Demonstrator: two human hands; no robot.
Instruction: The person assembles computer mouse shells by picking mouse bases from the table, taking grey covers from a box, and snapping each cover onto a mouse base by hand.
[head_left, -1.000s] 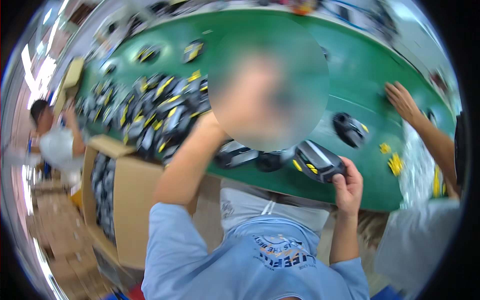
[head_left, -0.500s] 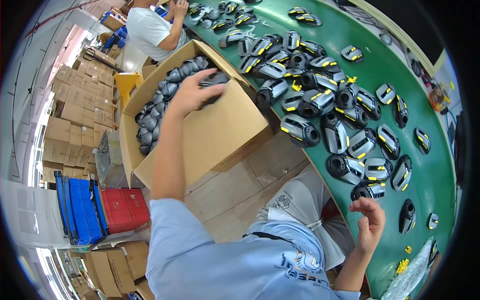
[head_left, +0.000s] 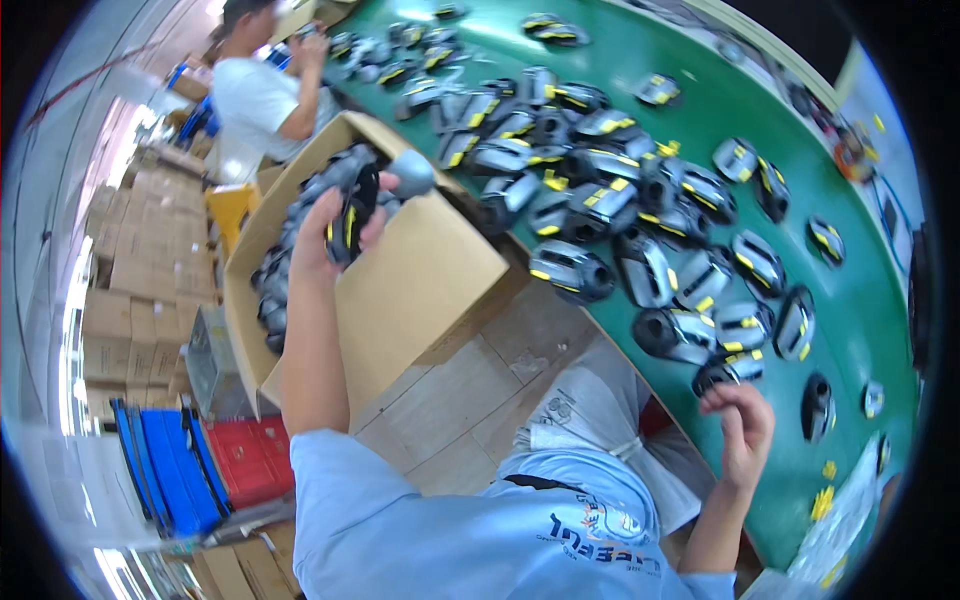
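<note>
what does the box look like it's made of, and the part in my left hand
Box: corrugated cardboard by its look, matte brown with folded flaps. Part in the left hand: probably moulded plastic, grey and black with yellow accents and a slight sheen; rubber trim can't be ruled out.

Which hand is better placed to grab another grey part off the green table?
Right. The right hand is empty at the green table edge beside a part; the left hand holds one over the box.
</note>
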